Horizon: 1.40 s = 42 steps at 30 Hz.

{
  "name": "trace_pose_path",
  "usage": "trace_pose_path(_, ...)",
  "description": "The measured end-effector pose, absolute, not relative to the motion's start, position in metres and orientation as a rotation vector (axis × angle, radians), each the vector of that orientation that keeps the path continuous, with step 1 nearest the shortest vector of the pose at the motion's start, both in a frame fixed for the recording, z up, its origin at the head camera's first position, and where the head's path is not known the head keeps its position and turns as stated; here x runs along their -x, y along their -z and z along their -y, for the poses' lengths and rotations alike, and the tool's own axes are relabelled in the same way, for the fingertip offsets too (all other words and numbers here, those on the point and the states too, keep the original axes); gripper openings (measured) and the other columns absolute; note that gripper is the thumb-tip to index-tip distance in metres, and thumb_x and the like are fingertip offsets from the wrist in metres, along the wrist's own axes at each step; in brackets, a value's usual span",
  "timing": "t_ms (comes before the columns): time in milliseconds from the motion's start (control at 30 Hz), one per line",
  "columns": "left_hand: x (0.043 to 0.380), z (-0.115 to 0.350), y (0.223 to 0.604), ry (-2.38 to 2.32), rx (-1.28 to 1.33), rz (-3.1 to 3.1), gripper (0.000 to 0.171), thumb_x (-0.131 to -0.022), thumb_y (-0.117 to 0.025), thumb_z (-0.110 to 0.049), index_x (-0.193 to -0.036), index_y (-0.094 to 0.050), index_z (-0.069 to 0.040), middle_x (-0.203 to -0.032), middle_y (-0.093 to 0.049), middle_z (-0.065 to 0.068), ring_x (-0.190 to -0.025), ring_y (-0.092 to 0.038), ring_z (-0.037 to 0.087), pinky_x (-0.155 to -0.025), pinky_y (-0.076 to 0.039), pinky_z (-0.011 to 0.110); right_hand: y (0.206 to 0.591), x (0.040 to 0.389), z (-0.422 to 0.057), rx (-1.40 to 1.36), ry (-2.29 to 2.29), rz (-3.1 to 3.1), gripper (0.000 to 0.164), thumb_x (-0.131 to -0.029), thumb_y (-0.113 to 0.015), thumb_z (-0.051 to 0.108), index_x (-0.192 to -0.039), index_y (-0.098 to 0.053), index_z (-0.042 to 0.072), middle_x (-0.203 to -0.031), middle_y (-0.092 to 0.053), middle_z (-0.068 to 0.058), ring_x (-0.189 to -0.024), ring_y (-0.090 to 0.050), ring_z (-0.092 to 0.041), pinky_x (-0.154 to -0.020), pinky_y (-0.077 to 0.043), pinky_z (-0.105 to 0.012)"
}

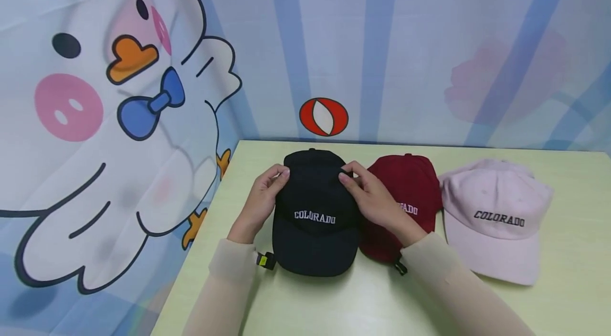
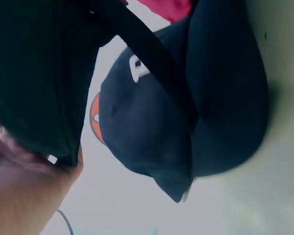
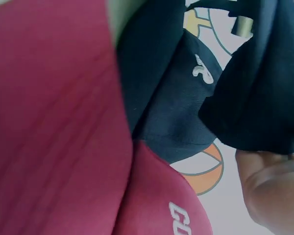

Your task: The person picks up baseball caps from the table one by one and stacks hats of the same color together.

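Both hands hold a black cap (image 1: 315, 193) with white "COLORADO" lettering, its brim toward the person. My left hand (image 1: 260, 201) pinches its left edge near the crown, and my right hand (image 1: 374, 195) pinches the opposite edge. In the left wrist view the held cap (image 2: 29, 73) hangs beside a second black cap (image 2: 142, 122) with a white letter; a dark strap crosses between them. The right wrist view shows the second cap (image 3: 176, 98) behind the held one (image 3: 264, 93). From the head, the held cap covers most of it.
A dark red cap (image 1: 401, 171) lies right of the black ones, partly under the right forearm. Farther right is a pale pink cap (image 1: 496, 198) with dark "COLORADO" lettering. The pale yellow table (image 1: 573, 272) meets a printed cloth backdrop (image 1: 324, 34) behind and at left.
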<state>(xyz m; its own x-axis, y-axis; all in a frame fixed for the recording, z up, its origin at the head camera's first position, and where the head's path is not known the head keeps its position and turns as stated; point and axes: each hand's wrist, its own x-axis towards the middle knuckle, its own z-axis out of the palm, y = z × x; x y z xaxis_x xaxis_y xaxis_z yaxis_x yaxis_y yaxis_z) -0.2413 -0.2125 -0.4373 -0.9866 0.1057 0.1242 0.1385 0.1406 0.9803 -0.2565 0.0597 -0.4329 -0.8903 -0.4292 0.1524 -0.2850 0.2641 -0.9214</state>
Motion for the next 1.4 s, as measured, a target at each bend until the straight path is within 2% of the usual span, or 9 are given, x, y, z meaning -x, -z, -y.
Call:
trace_pose_path(167, 0.255, 0.222, 0.445, 1.991, 0.139, 2.417, 0.031, -0.108, -0.054, -0.039, -0.117, -0.066, -0.011, -0.094, -0.069, -0.003, -0.088, -0.067, 0.015, -0.084, -0.053, 0.03, 0.434, 0.266, -0.055, 0.509, 1.726, -2.454, 0.027, -0.106, -0.06, 0.032, -0.128, -0.065, 0.018, -0.083, -0.064, -0.01, -0.075, -0.059, -0.023, -0.07, -0.051, -0.034)
trace_pose_path(333, 0.269, 0.226, 0.451, 1.995, 0.064, 2.455, 0.034, -0.107, -0.054, -0.046, -0.117, -0.067, -0.016, -0.094, -0.069, 0.001, -0.086, -0.065, 0.017, -0.082, -0.051, 0.033, 0.43, 0.271, -0.05, 0.364, 1.77, -2.499, 0.027, -0.105, -0.063, 0.028, -0.129, -0.067, 0.016, -0.082, -0.055, -0.007, -0.075, -0.051, -0.022, -0.067, -0.046, -0.031)
trace_pose_path(500, 0.28, 0.225, 0.457, 1.932, -0.026, 2.478, 0.037, -0.107, -0.052, -0.048, -0.119, -0.068, -0.017, -0.101, -0.064, 0.002, -0.092, -0.061, 0.019, -0.085, -0.048, 0.033, 0.431, 0.271, -0.044, 0.271, 1.777, -2.486, 0.034, -0.105, -0.061, 0.021, -0.138, -0.062, 0.015, -0.104, -0.061, -0.014, -0.089, -0.056, -0.026, -0.079, -0.049, -0.035)
trace_pose_path(600, 0.283, 0.222, 0.463, 1.863, -0.093, 2.494, 0.037, -0.108, -0.05, -0.048, -0.118, -0.068, -0.017, -0.105, -0.06, 0.005, -0.094, -0.058, 0.021, -0.085, -0.047, 0.034, 0.434, 0.268, -0.041, 0.293, 1.727, -2.509, 0.042, -0.106, -0.058, 0.018, -0.147, -0.054, 0.014, -0.13, -0.06, -0.017, -0.113, -0.059, -0.031, -0.099, -0.052, -0.044)
trace_pose_path(700, 0.283, 0.218, 0.469, 1.74, -0.156, 2.52, 0.035, -0.108, -0.05, -0.046, -0.117, -0.07, -0.018, -0.108, -0.059, 0.007, -0.094, -0.057, 0.024, -0.082, -0.048, 0.035, 0.438, 0.26, -0.036, 0.362, 1.667, -2.569, 0.051, -0.104, -0.058, 0.016, -0.154, -0.047, 0.014, -0.152, -0.046, -0.018, -0.139, -0.046, -0.035, -0.116, -0.041, -0.054)
trace_pose_path(900, 0.282, 0.21, 0.477, 1.456, -0.194, 2.542, 0.03, -0.109, -0.053, -0.037, -0.115, -0.07, -0.014, -0.113, -0.058, 0.012, -0.104, -0.057, 0.027, -0.088, -0.047, 0.04, 0.447, 0.233, -0.026, 0.532, 1.471, -2.729, 0.063, -0.099, -0.064, 0.02, -0.158, -0.044, 0.018, -0.166, -0.026, -0.017, -0.153, -0.022, -0.04, -0.12, -0.03, -0.064)
trace_pose_path(1133, 0.265, 0.201, 0.475, 1.341, -0.214, 2.55, 0.035, -0.109, -0.051, -0.033, -0.13, -0.053, -0.005, -0.13, -0.048, 0.021, -0.117, -0.054, 0.037, -0.1, -0.046, 0.05, 0.46, 0.22, -0.017, 0.552, 1.271, -2.715, 0.082, -0.1, -0.065, 0.025, -0.167, -0.02, 0.022, -0.175, -0.004, -0.013, -0.159, -0.009, -0.041, -0.122, -0.027, -0.067)
trace_pose_path(1300, 0.246, 0.193, 0.47, 1.336, -0.06, 2.674, 0.063, -0.109, -0.048, -0.041, -0.161, -0.03, -0.009, -0.161, -0.027, 0.023, -0.148, -0.036, 0.043, -0.12, -0.033, 0.06, 0.466, 0.221, -0.014, 0.508, 1.261, -2.698, 0.087, -0.099, -0.066, 0.025, -0.168, -0.012, 0.023, -0.175, 0.004, -0.014, -0.16, -0.004, -0.045, -0.123, -0.02, -0.069)
trace_pose_path(1400, 0.241, 0.189, 0.471, 1.346, 0.055, 2.775, 0.077, -0.109, -0.045, -0.051, -0.168, -0.012, -0.014, -0.171, -0.01, 0.021, -0.155, -0.025, 0.044, -0.123, -0.027, 0.064, 0.468, 0.222, -0.01, 0.474, 1.307, -2.667, 0.088, -0.1, -0.065, 0.026, -0.168, -0.01, 0.023, -0.175, 0.008, -0.014, -0.16, 0.001, -0.046, -0.124, -0.015, -0.069)
